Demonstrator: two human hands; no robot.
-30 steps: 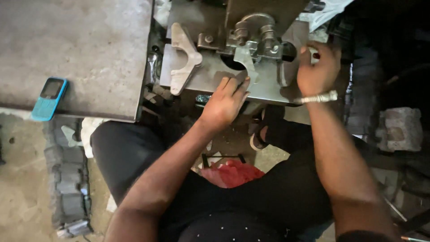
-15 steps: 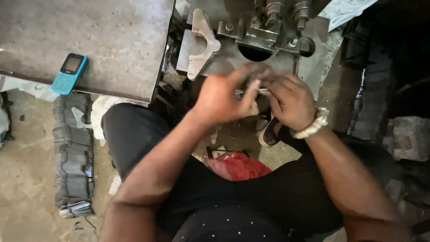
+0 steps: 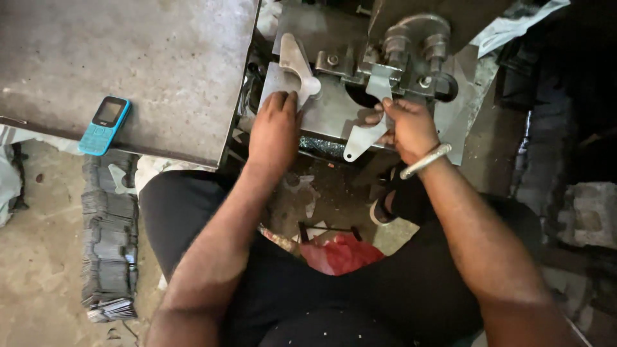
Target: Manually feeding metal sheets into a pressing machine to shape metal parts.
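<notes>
Your right hand (image 3: pixel 411 128) pinches a flat, pale grey sheet-metal blank with a rounded tail (image 3: pixel 361 142), thumb and fingers closed on its upper part just below the grey steel press tooling with its two round posts (image 3: pixel 411 48), so the blank hangs over the front edge of the machine's steel bed plate (image 3: pixel 328 112). Your left hand (image 3: pixel 276 125) lies on that plate with its fingers curled loosely, the fingertips touching the base of a stack of similar pale cut blanks (image 3: pixel 297 67) that stands at the plate's left end; whether it grips one, you cannot tell from here. The blank looks thin, stiff and light, and being bare metal it is likely slick with sharp sheared edges, so it seems best held by the flat faces near the wide end, not by the rim. Room is tight: the tooling sits just above your right fingers, and the plate's front edge runs under both wrists. To your left, the large scuffed grey metal worktop (image 3: pixel 128 71) ends in a hard corner close to your left forearm, and a bright blue push-button phone (image 3: pixel 105 125) lies near its front edge. A tall pile of dark flat sheets (image 3: pixel 109 250) stands on the floor by your left knee, and a crumpled red cloth (image 3: pixel 340 252) rests between your legs. The freest space is low, between your knees.
</notes>
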